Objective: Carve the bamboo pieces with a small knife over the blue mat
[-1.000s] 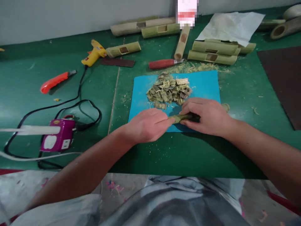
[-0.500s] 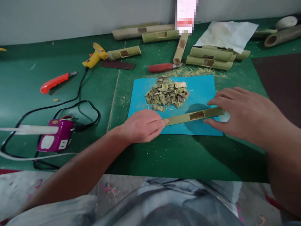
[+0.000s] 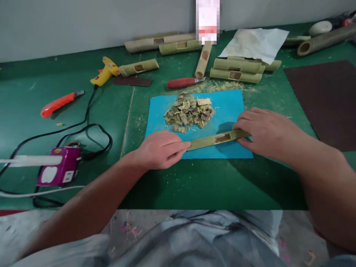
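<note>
A green bamboo tube [image 3: 203, 142] with a rectangular opening cut in its side is held slightly slanted over a blue sheet [image 3: 228, 102]. My left hand [image 3: 162, 150] pinches its left end. At the other end, my right hand [image 3: 263, 129] has thumb and fingers closed around the tube. Just beyond the tube, a heap of dry bamboo chips [image 3: 189, 111] lies on the sheet. Behind the sheet rests a red-handled knife [image 3: 182, 82] with a short blade, sawdust scattered beside it.
Several cut bamboo tubes [image 3: 236, 75] lie at the back, some under white paper [image 3: 254, 44]. At left are a yellow glue gun [image 3: 105, 72], an orange cutter [image 3: 58, 105] and a purple power adapter [image 3: 59, 165] with looping cables. A brown sheet [image 3: 325, 100] lies at right.
My right hand, which was loosely spread around the tube's right end, has closed on it. The left hand keeps its pinch. The whole view has shifted slightly.
</note>
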Demonstrator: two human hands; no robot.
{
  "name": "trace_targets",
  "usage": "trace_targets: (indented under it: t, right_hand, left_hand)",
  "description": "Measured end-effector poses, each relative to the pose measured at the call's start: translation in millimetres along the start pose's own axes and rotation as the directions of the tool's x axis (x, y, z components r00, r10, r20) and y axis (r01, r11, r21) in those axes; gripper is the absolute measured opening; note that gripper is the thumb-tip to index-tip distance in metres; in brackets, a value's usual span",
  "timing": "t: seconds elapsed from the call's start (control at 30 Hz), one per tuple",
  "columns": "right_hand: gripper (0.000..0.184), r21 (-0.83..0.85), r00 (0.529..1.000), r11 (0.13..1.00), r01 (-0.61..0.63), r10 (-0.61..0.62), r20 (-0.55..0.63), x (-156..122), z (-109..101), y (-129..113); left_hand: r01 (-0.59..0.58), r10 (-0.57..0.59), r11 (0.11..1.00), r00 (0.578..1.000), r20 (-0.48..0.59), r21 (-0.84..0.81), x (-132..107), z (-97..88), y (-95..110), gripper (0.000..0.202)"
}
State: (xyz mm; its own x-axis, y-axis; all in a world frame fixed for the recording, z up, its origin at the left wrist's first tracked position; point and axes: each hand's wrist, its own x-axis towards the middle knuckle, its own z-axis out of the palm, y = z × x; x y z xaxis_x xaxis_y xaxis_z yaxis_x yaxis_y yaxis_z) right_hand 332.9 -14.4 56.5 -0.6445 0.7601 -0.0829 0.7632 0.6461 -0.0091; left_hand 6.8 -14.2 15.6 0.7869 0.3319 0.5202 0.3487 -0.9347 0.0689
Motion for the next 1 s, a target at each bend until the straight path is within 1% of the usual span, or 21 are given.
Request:
trace_targets:
  t: [0.13,0.23,0.3,0.37,0.43,0.53,0.63,0.8,0.87,0.93,1.0]
  right_hand:
    - [0.012,0.059,0.997,0.998,0.029,-0.024,-0.073,3,0,-3]
    - [0.014,0.198,0.985,0.978,0.064,-0.030,-0.169,4,-1,-6]
    - [0.018,0.343,0.975,0.936,0.079,0.000,-0.223,4,-1,-7]
    - [0.025,0.482,0.967,0.873,0.077,0.053,-0.250,3,-2,-9]
    - [0.033,0.573,0.962,0.818,0.049,0.116,-0.248,3,-3,-11]
    - [0.038,0.657,0.955,0.754,-0.007,0.201,-0.220,3,-4,-14]
    - [0.039,0.759,0.936,0.651,-0.018,0.279,-0.217,4,-2,-15]
    - [0.035,0.867,0.921,0.498,-0.010,0.342,-0.186,8,7,-10]
    - [0.035,0.919,0.895,0.395,0.007,0.408,-0.182,10,11,-9]
    - [0.035,0.956,0.857,0.287,0.053,0.479,-0.191,13,14,-8]
    - [0.037,0.969,0.817,0.214,0.122,0.533,-0.220,15,15,-9]
  left_hand:
    - [0.073,-0.074,0.997,0.997,-0.026,-0.017,1,-4.7,1,0.015]
    - [0.110,-0.110,0.994,0.993,-0.033,-0.012,2,-8.6,1,0.014]
    - [0.117,-0.117,0.993,0.993,-0.031,-0.010,2,-10.1,0,0.014]
    - [0.109,-0.109,0.994,0.993,-0.036,-0.013,2,-10.4,0,0.014]
    - [0.104,-0.105,0.994,0.993,-0.050,-0.021,1,-9.9,0,0.014]
    - [0.115,-0.116,0.993,0.992,-0.048,-0.019,0,-9.1,0,0.014]
    - [0.145,-0.145,0.989,0.989,-0.041,-0.006,0,-10.2,0,0.015]
    - [0.187,-0.188,0.982,0.980,-0.063,-0.017,1,-13.0,1,0.016]
    - [0.194,-0.197,0.980,0.977,-0.078,-0.035,1,-13.1,1,0.015]
    - [0.199,-0.203,0.979,0.975,-0.085,-0.048,2,-12.8,1,0.014]
    - [0.192,-0.197,0.980,0.976,-0.095,-0.060,2,-12.4,1,0.014]
